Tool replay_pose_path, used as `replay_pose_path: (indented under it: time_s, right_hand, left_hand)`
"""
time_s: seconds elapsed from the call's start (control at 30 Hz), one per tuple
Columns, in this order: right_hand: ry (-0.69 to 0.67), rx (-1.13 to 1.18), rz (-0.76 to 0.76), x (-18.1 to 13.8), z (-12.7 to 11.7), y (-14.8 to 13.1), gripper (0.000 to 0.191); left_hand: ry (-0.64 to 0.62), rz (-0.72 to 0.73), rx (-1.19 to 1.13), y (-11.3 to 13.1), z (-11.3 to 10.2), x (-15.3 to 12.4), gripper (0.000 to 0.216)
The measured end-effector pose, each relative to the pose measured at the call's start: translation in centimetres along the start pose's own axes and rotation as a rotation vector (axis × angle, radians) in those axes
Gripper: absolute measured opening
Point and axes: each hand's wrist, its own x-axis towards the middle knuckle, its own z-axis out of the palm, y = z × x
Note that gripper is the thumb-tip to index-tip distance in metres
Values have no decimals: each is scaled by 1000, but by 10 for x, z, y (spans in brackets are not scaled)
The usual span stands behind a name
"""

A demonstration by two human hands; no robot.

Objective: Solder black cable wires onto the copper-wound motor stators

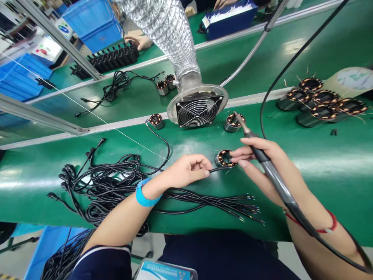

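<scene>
My left hand (189, 169) pinches a black cable (217, 169), its end lying at the lower edge of a copper-wound motor stator (220, 159). In my right hand (275, 157) rests a soldering iron (269, 167), its tip pointing up and left, over or just in front of a second stator (230, 127); contact there cannot be made out. The thumb and fingertips of this hand are at the right side of the nearer stator. Beneath my left forearm spreads a tangle of black cables (113, 182), their stripped ends pointing right.
A fan (199, 112) under a foil duct (166, 35) stands ahead. Left of it is a stator (156, 121) with a cable. Several stators (316, 114) and a tape roll (355, 79) sit at right. Across the rail are a co-worker's hand (141, 41) and a blue box (227, 21).
</scene>
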Motion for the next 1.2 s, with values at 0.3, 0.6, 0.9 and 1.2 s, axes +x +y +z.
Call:
replay_pose_path:
  time_s: [0.3, 0.6, 0.9, 1.2]
  right_hand:
    - [93, 209, -3, -4, 25, -24, 46]
    - [50, 368, 126, -3, 33, -17, 40]
    - [56, 490, 115, -6, 39, -15, 47]
    - [28, 267, -64, -8, 36, -18, 48]
  left_hand:
    - [24, 42, -113, -1, -1, 1, 18]
    - [-18, 168, 102, -2, 5, 0, 37]
    - [-56, 37, 162, -1, 9, 0, 50]
    - [-185, -104, -343, -3, 14, 0, 32]
